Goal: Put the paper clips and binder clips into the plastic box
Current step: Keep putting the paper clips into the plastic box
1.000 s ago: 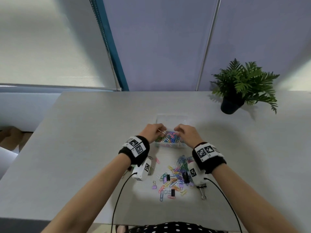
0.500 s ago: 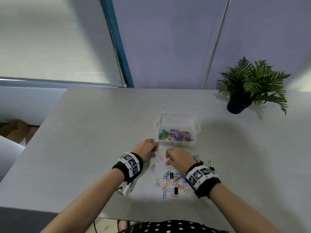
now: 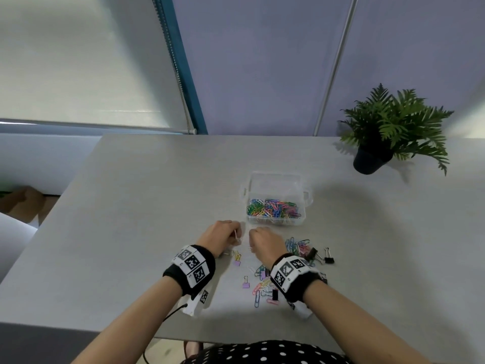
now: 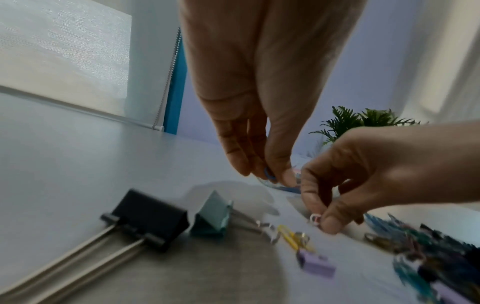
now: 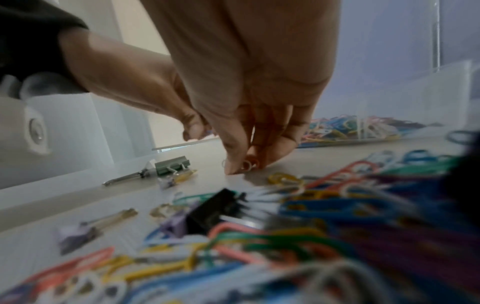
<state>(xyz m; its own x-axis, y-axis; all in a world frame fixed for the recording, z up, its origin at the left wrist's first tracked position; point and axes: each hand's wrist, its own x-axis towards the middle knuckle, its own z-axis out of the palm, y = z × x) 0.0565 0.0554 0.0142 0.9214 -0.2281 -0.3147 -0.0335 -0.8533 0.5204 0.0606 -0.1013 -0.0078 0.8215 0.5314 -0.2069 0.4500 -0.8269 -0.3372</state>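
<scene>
— Hands first: where are they?
— Left hand [image 3: 221,236] and right hand [image 3: 263,241] hover close together over the grey table [image 3: 131,219], just short of the clear plastic box [image 3: 277,189] half full of coloured paper clips [image 3: 273,208].
— Around them?
— Potted fern [image 3: 391,130] far right; loose clips [image 3: 298,245] and black binder clips [image 3: 328,257] beside the right wrist.
— Grips?
— Left fingers pinch a blue paper clip [image 4: 270,176]; right fingertips pinch a small white clip [image 5: 246,164] at the tabletop.
</scene>
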